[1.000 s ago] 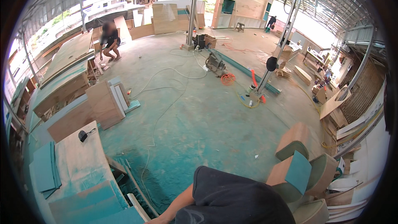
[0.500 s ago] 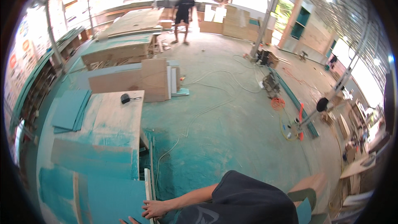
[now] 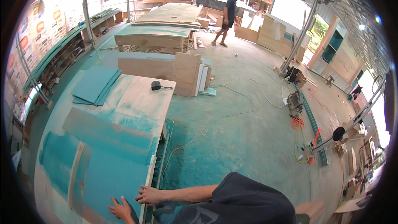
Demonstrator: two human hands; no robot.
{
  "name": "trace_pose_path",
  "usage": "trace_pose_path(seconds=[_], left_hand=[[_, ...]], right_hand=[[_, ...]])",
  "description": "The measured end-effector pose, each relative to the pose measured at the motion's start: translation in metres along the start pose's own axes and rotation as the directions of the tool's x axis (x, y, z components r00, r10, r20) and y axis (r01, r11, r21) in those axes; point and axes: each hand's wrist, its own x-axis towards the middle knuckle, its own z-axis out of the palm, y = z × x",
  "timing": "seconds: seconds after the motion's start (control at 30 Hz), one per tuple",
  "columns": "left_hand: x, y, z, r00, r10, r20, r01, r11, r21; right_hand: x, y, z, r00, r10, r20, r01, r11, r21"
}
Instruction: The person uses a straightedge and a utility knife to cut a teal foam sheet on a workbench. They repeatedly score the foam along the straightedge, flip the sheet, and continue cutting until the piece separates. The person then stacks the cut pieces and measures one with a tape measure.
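Spread flat, my left hand (image 3: pixel 121 210) lies on a teal-painted board (image 3: pixel 110 174) at the near end of the worktable, fingers apart and holding nothing. My right hand (image 3: pixel 148 195) reaches in from the right and closes over a narrow pale wooden strip (image 3: pixel 151 171) along the board's right edge. Its fingertips bend over the strip's top, toward the board. A second wooden strip (image 3: pixel 75 174) lies across the painted surface to the left. Beyond the board, a long grey-teal panel (image 3: pixel 107 130) crosses the table.
Teal panels (image 3: pixel 94 86) are stacked farther up the worktable (image 3: pixel 139 95), near a black-bodied tool (image 3: pixel 156 85). Upright boards (image 3: pixel 186 75) stand behind it. A pale cable (image 3: pixel 203 134) snakes over the teal-dusted floor. A person (image 3: pixel 229 16) is at the back; a metal post (image 3: pixel 304 29) stands right.
The view has swung left and down, showing more of my left hand, now flat on the board. My right hand stays at the strip. The person behind has turned and stepped sideways.
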Motion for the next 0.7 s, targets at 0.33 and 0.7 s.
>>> trace_pose_path(seconds=[0.33,0.7], left_hand=[[0.044,-0.003,-0.023,0.998,0.057,-0.019,-0.058,0.995,-0.078],[0.087,-0.005,-0.027,0.997,0.067,-0.029,-0.07,0.99,-0.122]], right_hand=[[0.047,0.018,-0.001,0.999,0.03,0.026,-0.028,0.995,-0.093],[0.087,0.031,-0.001,0.999,0.044,0.032,-0.042,0.997,-0.063]])
